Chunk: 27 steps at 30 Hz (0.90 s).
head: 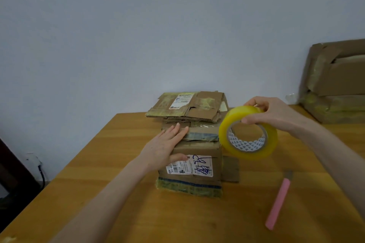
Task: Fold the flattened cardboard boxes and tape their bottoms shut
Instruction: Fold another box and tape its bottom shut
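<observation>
Your left hand (165, 145) presses flat on the folded box (194, 160); your right hand (276, 113) grips the tape roll (247, 132). I judge taping starts: find the tape end next.

Your left hand (165, 145) lies flat on the box (199, 149), fingers straight and close together. The thumb is spread down its front face, and the forearm reaches in from the lower left. Your right hand (276, 114) is up in the air, fingers curled over the tape roll (254, 152), thumb tip at its inner rim, forearm coming in from the right.
</observation>
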Tool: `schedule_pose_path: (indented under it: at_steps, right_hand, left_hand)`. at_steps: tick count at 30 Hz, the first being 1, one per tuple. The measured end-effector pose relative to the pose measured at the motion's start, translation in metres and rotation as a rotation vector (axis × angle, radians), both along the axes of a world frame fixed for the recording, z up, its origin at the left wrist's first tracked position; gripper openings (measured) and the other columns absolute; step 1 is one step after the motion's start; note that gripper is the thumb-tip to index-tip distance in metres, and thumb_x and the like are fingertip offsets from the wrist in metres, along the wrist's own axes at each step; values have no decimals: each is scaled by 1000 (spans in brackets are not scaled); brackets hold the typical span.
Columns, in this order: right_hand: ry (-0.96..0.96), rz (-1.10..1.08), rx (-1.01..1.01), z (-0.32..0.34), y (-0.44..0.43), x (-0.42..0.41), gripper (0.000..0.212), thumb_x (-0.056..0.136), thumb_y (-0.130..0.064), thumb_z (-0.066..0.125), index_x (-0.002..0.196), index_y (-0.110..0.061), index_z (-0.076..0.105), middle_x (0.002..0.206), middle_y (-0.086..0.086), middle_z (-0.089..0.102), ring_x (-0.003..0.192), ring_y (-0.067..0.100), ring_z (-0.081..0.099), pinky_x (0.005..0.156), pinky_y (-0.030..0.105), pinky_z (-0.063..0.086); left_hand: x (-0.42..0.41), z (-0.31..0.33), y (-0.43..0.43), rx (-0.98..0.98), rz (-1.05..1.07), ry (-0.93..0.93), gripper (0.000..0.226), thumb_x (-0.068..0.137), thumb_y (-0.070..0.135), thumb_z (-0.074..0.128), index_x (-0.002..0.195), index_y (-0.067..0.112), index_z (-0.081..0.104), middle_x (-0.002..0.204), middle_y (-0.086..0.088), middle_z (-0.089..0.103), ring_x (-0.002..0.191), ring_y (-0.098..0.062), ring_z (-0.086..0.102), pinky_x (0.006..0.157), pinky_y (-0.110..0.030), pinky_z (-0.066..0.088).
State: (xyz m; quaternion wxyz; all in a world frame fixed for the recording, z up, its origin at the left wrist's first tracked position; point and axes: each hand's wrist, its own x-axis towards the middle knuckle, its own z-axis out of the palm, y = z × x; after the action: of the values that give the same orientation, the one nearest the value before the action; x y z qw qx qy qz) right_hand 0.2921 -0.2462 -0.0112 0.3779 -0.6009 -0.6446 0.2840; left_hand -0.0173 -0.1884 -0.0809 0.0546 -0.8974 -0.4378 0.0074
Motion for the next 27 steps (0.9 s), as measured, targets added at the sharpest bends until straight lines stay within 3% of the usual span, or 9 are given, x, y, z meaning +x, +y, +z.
schedule_pose_path:
  at_steps: [6,9,12,16,19,21,23,25,27]
  right_hand:
    - [-68,14,-65,-20,-10,3,31,72,-25,79,99,-23,64,93,-4,66,83,9,63,61,19,43]
    - [-39,18,-86,-36,-13,2,34,74,-25,76,106,-22,63,98,-3,66,87,7,61,63,18,42]
    - [-3,15,-104,-44,-16,2,34,77,-24,74,108,-23,61,99,-6,64,88,3,57,63,17,39]
    - [3,24,-115,-47,-16,2,34,77,-23,73,108,-26,59,99,-6,63,87,2,57,63,17,40]
    - [11,27,-119,-49,-17,1,36,77,-21,73,110,-25,59,98,-7,62,86,2,57,61,15,40]
    - [9,29,-125,-49,-19,1,37,77,-20,73,111,-24,58,97,-7,62,85,1,56,60,14,39]
    - [14,28,-123,-48,-21,1,38,77,-19,74,110,-25,58,97,-7,62,85,1,56,60,14,39]
    - [41,24,-120,-46,-23,1,38,75,-18,75,109,-25,59,98,-6,63,86,2,57,61,16,40]
    - [76,21,-115,-45,-24,1,39,73,-17,77,108,-24,61,96,-6,64,86,3,58,62,17,41]
  left_hand:
    - [-1,0,-5,-1,56,-57,93,58,89,-12,140,46,-7,155,0,-10,146,-18,-3,117,-36,1]
    - [5,1,-6,-129,271,-391,83,75,83,7,145,39,18,158,-7,4,146,-23,8,114,-48,21]
    - [6,1,-5,-146,447,-563,56,98,47,36,148,27,25,154,-12,25,136,-27,37,105,-45,40]
    - [-3,4,-7,-439,556,-1051,47,101,25,41,146,16,33,131,-6,55,108,-19,57,85,-30,49]
    - [-6,4,-11,-667,598,-1270,39,103,23,37,141,15,43,112,-4,64,96,-18,62,72,-25,48]
    - [-5,5,-11,-627,616,-1150,45,103,28,34,146,17,34,133,-9,55,114,-22,55,89,-32,47]
    - [1,8,-14,-252,494,-707,55,101,39,28,150,16,20,155,-4,25,139,-20,30,112,-36,28]
    - [17,11,-25,2,224,-426,72,92,58,24,151,21,10,155,10,2,144,-10,5,118,-35,9]
    - [32,6,-32,40,54,-185,81,84,69,26,151,29,2,153,15,-7,144,-7,-3,119,-39,2]
